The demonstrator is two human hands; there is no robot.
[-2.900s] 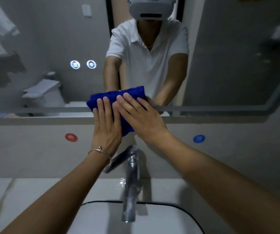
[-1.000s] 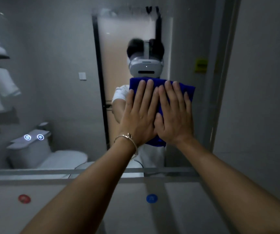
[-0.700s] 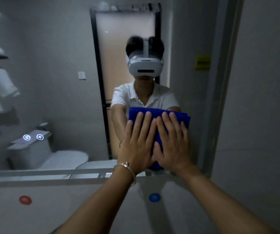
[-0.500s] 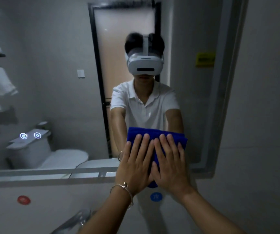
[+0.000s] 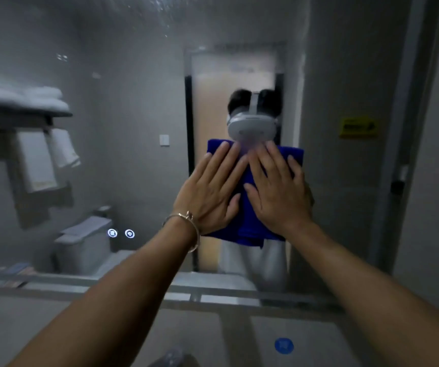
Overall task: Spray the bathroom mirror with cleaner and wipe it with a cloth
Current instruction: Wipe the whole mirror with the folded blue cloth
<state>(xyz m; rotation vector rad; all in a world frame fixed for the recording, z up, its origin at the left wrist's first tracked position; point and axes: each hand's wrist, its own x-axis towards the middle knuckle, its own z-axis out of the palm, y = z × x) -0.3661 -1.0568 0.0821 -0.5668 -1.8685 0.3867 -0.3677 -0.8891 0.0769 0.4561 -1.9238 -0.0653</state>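
Both hands press a folded blue cloth [image 5: 250,221] flat against the bathroom mirror [image 5: 123,107]. The left hand [image 5: 207,192] lies open with its fingers spread and pointing up and slightly to the right, palm on the left half of the cloth; a thin metal bracelet [image 5: 186,223] circles its wrist. The right hand [image 5: 276,192] lies open in the same manner on the right half, fingers spread, its thumb just beside that of the left hand. Neither hand grips the cloth: both hold it by flat pressure alone. The cloth sits in the middle of the glass, well above the mirror's lower edge [image 5: 213,292], and its upper border touches the reflected white headset [image 5: 251,125] of the person. Fine droplets [image 5: 170,11] speckle the top of the glass. The reflection at left shows a rack of white towels [image 5: 36,144] and a toilet [image 5: 81,242], with two small lit round icons [image 5: 121,233] set in the mirror. On the wall below the mirror is a round blue sticker [image 5: 283,345].
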